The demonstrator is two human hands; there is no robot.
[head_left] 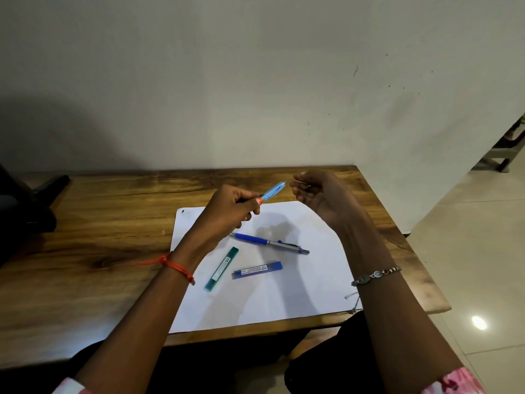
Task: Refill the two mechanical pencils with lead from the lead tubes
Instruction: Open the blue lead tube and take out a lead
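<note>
Forearms reach in from the near edge, both hands raised above the white paper sheet point(298, 294) on the wooden bench point(85, 237). The left hand point(230, 209) has its fingers clenched round a light-blue mechanical pencil point(274, 190), whose free end slants up to the right. Just beside that end, the right hand point(321, 194) is turned palm-in, fingers curled, pinching a small thin piece point(303, 183) too blurred to name. On the sheet lie a dark-blue mechanical pencil point(267, 242), a green lead tube point(222, 268) and a blue lead tube point(257, 270).
</note>
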